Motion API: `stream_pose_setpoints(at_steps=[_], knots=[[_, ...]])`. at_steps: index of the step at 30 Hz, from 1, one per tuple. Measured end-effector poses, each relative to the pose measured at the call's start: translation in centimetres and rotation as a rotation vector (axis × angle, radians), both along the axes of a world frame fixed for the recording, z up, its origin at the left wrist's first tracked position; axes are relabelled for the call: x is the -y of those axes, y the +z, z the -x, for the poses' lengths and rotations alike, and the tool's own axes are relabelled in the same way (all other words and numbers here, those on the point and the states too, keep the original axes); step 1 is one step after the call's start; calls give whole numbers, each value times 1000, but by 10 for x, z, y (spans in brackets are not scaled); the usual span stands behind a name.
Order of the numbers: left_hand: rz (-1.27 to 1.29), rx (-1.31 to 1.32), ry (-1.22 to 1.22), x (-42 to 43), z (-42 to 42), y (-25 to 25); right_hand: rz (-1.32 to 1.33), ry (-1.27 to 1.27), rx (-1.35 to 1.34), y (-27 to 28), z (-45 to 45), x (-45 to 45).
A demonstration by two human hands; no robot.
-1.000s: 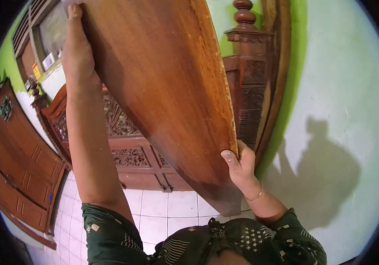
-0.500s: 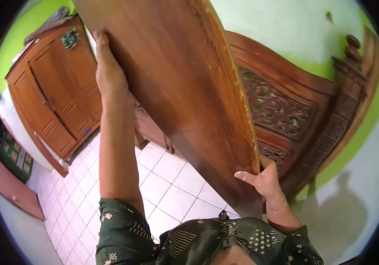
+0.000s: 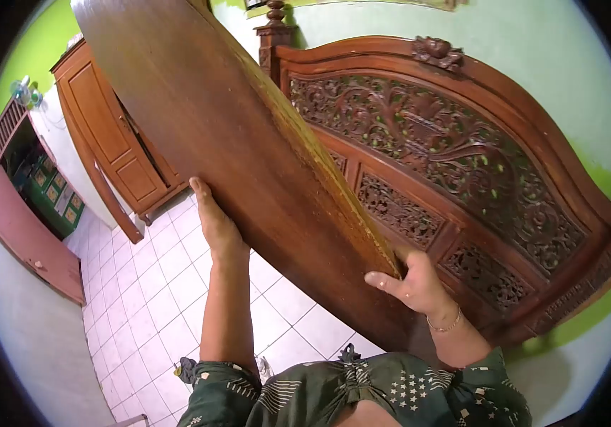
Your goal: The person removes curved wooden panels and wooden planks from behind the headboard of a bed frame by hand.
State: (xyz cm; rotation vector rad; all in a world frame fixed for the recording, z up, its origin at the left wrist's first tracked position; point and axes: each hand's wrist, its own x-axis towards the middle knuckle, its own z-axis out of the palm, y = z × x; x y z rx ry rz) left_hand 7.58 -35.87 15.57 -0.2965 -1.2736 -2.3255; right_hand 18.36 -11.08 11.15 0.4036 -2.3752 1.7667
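I count my two hands at one wooden board (image 3: 248, 164): one left hand (image 3: 216, 226) by its left edge and one right hand (image 3: 413, 282) at its lower right edge, with one bracelet (image 3: 445, 322) just beyond. Right of the board I see one headboard (image 3: 515, 89), bearing one large carved panel (image 3: 430, 139), at least two smaller panels (image 3: 487, 274) and one flower-like carving (image 3: 438, 53); one post (image 3: 275, 46) shows beside the board's upper right edge. Left of the board I count one wardrobe (image 3: 99, 114), one long plank (image 3: 97, 171), one pink door (image 3: 32, 231) and one green cabinet (image 3: 53, 193). Floor tiles (image 3: 167, 292) left of the board I cannot count exactly.
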Motion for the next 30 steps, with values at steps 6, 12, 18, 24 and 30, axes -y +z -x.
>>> stream_pose_setpoints(at_steps=[6, 12, 18, 24, 30], knots=[[-9, 81, 113, 33, 24, -32, -357, 4, 428, -82, 4, -25], [-11, 176, 96, 45, 61, -61, -215, 16, 287, -173, 26, -55], [85, 242, 220, 52, 112, -106, -236, -327, 407, -217, 60, -20], [71, 291, 343, 85, 148, -99, -323, -282, 370, -223, 111, 18], [136, 227, 334, 143, 185, -88, -336, -293, 322, -224, 155, 77]])
